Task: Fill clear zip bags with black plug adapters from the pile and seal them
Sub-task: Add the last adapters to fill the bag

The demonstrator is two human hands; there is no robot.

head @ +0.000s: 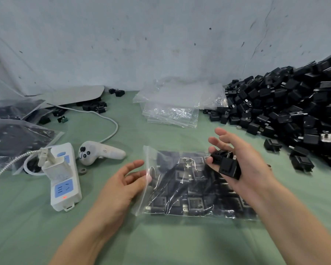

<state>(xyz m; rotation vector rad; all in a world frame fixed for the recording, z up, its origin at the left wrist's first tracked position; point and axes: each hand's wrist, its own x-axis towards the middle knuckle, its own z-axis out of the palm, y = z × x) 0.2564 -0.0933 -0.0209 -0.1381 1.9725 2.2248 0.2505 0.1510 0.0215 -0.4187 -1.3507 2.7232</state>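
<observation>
A clear zip bag [182, 190] lies flat on the green cloth in the middle, holding several black plug adapters. My left hand [122, 184] pinches the bag's left edge between thumb and fingers. My right hand [243, 165] hovers over the bag's right side, palm turned left, gripping two black adapters [225, 163] in its fingers. A big pile of black adapters [287, 104] rises at the right against the wall. A stack of empty clear zip bags [172, 108] lies behind the open bag.
A white power strip [65, 184] with a plugged-in charger and a white hand controller [97, 153] sit at the left. Filled bags [17, 138] lie at the far left. Loose adapters [300, 161] are scattered by the pile; a grey wall stands behind.
</observation>
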